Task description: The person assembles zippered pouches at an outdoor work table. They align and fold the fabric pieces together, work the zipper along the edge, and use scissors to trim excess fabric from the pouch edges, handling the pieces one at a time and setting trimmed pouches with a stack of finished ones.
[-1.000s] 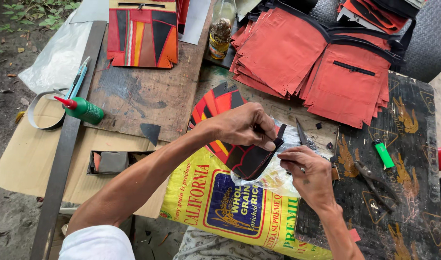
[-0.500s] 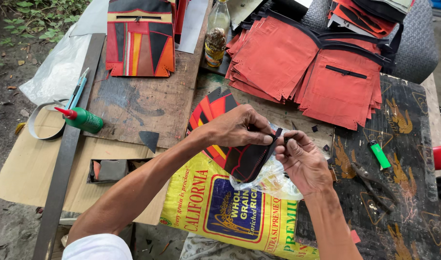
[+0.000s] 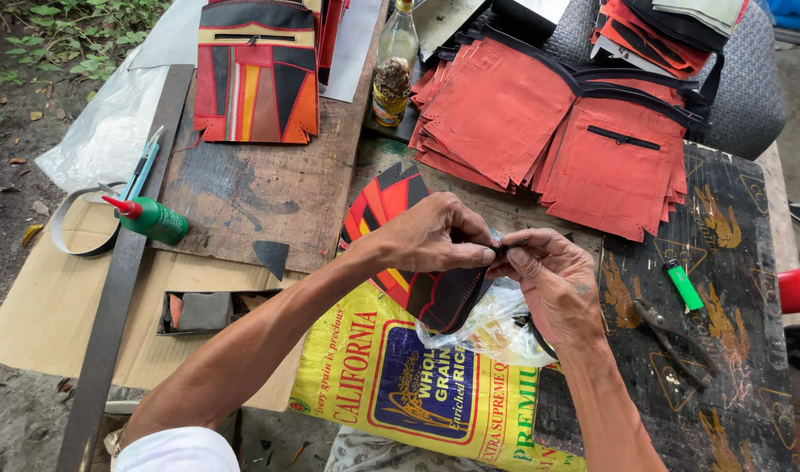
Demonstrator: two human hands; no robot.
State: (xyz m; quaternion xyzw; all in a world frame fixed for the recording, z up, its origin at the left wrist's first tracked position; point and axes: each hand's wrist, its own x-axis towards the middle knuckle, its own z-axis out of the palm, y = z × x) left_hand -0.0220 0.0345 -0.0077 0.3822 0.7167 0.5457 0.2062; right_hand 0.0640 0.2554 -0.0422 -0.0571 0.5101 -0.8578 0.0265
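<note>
- Head view, centre of the frame: the left hand point(image 3: 439, 234) and the right hand point(image 3: 553, 284) meet fingertip to fingertip just above the middle.
- The left hand's fingers are pinched on the upper edge of a dark leather piece point(image 3: 448, 297) with a red-stitched border, which hangs below the hand.
- The right hand's thumb and forefinger are clenched on a small dark part at that same top corner (too small to tell what it is).
- A crumpled clear plastic bag point(image 3: 496, 328) lies under the right hand, touching the leather piece.
- Both rest over a yellow grain sack point(image 3: 400, 385) spread at the lower centre.
- Behind the left hand lies a patchwork panel point(image 3: 382, 205) in red, orange and black.
- Upper right: a stack of red leather panels point(image 3: 557, 131) with black edging, one showing a zip slot.
- Upper left of centre: a patchwork bag front point(image 3: 258, 74) on a worn wooden board point(image 3: 234, 205).
- Left: a green glue bottle point(image 3: 151, 218) with a red tip beside a long metal ruler point(image 3: 120, 271).
- Top centre: a glass bottle point(image 3: 394, 61).
- Right: a green lighter point(image 3: 684, 285) and dark pliers point(image 3: 675, 341) on a black patterned mat point(image 3: 732, 262).
</note>
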